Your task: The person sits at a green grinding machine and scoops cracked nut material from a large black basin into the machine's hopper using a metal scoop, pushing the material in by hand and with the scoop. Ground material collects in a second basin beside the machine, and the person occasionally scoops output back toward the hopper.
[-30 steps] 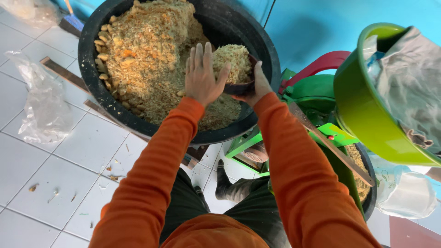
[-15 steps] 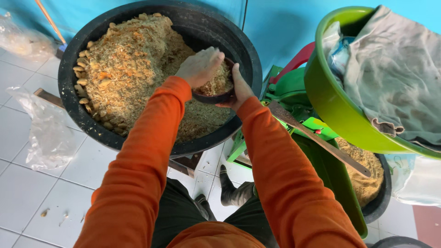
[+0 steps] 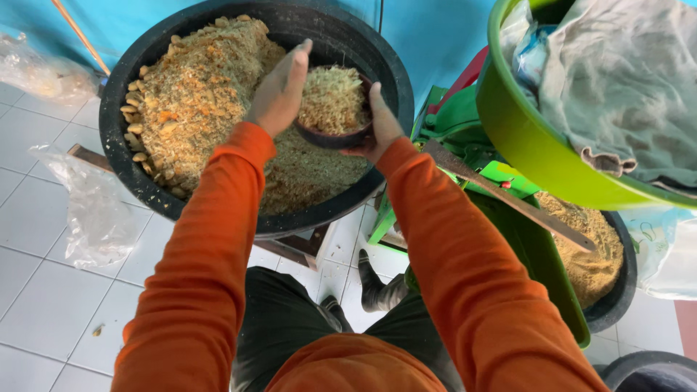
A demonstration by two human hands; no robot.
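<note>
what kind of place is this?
Probably a small feed or grain processing corner, not a kitchen: a big black tub of coarse tan meal sits on a white tiled floor, beside a green machine and a second tub.

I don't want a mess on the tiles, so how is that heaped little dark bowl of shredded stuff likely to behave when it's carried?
The small dark bowl is heaped above its rim with loose tan shreds, so a tilt would probably shed some. The fluffy fibres look light for their bulk. The right hand cups it from below while the left hand steadies the pile, suggesting it spills easily.
</note>
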